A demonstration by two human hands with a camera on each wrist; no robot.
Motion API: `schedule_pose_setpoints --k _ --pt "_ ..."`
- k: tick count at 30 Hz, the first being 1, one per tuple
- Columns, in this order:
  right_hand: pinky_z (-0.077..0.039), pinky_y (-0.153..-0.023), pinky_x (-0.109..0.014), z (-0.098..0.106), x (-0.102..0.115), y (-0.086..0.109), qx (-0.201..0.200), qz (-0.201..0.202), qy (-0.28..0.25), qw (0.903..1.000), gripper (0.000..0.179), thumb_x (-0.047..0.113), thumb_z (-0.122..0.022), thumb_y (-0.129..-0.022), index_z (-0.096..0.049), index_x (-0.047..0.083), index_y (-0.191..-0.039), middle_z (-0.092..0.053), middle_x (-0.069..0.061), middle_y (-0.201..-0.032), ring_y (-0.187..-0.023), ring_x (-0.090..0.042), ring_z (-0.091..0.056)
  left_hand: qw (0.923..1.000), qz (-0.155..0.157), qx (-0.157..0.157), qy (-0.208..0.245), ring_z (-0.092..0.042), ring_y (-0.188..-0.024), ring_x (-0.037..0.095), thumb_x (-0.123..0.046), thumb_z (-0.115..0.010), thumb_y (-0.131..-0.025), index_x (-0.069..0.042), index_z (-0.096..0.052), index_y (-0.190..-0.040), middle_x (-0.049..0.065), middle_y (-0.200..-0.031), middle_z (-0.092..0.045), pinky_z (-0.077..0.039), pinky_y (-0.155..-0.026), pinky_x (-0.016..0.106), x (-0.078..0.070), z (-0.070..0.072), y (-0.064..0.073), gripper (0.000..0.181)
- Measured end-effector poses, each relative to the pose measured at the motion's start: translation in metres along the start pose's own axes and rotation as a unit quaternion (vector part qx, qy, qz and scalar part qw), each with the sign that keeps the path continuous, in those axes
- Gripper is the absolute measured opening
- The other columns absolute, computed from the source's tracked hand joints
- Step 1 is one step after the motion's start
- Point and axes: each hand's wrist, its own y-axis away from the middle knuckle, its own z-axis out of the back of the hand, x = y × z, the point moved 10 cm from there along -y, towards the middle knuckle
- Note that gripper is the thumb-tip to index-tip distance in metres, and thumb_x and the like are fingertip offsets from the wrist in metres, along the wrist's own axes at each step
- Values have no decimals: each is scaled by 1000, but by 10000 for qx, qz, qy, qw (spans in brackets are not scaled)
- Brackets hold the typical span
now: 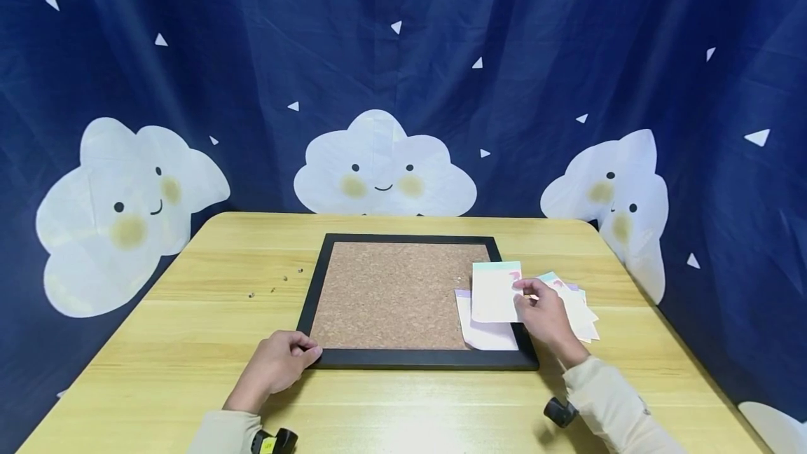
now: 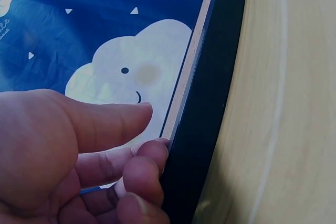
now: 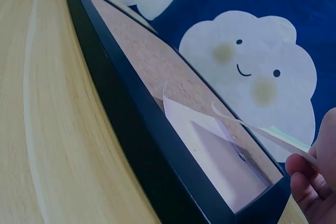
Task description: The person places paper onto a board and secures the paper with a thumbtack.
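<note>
A corkboard [image 1: 397,300] in a black frame lies on the table. My left hand [image 1: 284,363] rests at its near left corner; in the left wrist view, loosely bent fingertips [image 2: 152,156] touch the frame's edge and the thumb stands apart. My right hand [image 1: 547,315] pinches a white paper sheet [image 1: 494,296] with a mint top strip and a pink mark. It is held above another white sheet [image 1: 488,335] with a lilac strip, which lies on the board's near right corner. In the right wrist view a small pin [image 3: 242,157] shows on the lower sheet.
More paper sheets [image 1: 576,310] lie fanned out on the wooden table [image 1: 157,363], right of the board. Several tiny metal pieces [image 1: 285,278] are scattered to its left. Behind the table hangs a blue curtain [image 1: 265,40] with clouds.
</note>
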Motion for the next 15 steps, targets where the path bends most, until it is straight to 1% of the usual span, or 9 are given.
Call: schedule_pose_setpoints --k 3,6,11,13,15 --pt "-49 -62 -27 -5 1 0 148 -22 -82 9999 21 3 -56 -91 -62 -2 -111 -60 -19 -102 -77 -24 -59 10000 6 3 33 -47 -59 16 -17 -70 -89 -6 -70 -91 1 -68 -51 -39 -54 30 0 0 0 11" --pt "-51 -64 -28 -10 2 0 311 -45 -162 9994 23 2 -56 -91 -61 -3 -113 -60 -20 -104 -80 -26 -62 10000 14 3 52 -47 -57 15 -17 -70 -89 -6 -70 -91 1 -67 -51 -39 -53 30 0 0 0 11" --pt "-54 -74 -36 -17 5 2 489 11 -127 9987 24 0 -57 -90 -60 -3 -114 -61 -22 -107 -89 -34 -64 10000 18 -3 69 -47 -56 15 -17 -70 -90 -6 -70 -91 1 -66 -51 -39 -52 29 0 -1 0 11" --pt "-54 -74 -36 -19 7 2 519 71 -79 9986 24 0 -57 -90 -60 -3 -114 -61 -21 -105 -89 -33 -64 10000 30 -5 80 -48 -55 15 -17 -70 -90 -5 -70 -92 1 -66 -51 -39 -52 29 1 -1 0 12" --pt "-53 -71 -34 -21 9 3 510 137 -23 9986 23 -1 -58 -89 -61 -3 -112 -61 -20 -102 -86 -30 -63 10000 38 -8 89 -48 -54 15 -17 -69 -90 -5 -70 -92 1 -65 -51 -39 -51 29 1 -1 0 12"
